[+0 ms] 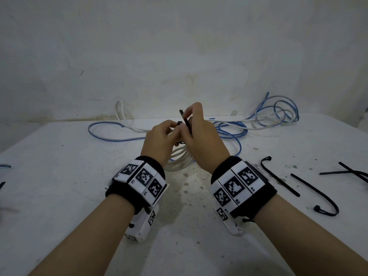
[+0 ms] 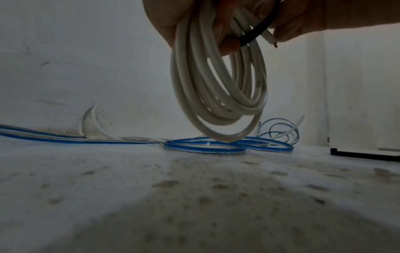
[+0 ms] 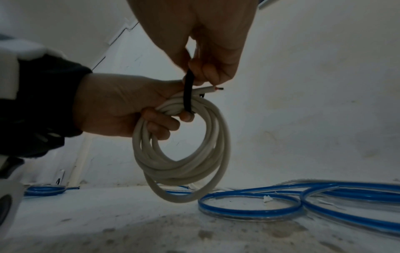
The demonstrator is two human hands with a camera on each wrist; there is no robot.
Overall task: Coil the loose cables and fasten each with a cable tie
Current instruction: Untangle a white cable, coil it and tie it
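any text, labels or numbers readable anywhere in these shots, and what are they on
No word or brand can be read.
Left wrist band: black-and-white square code markers with tiny characters at their corners, too small to read.
Right wrist band: the same kind of markers; small labels beside them, too blurred to read.
White cable coil, black cable tie, blue cable: no print visible.

No readable words or brands; the wrist bands (image 1: 237,184) bear only coded square markers.
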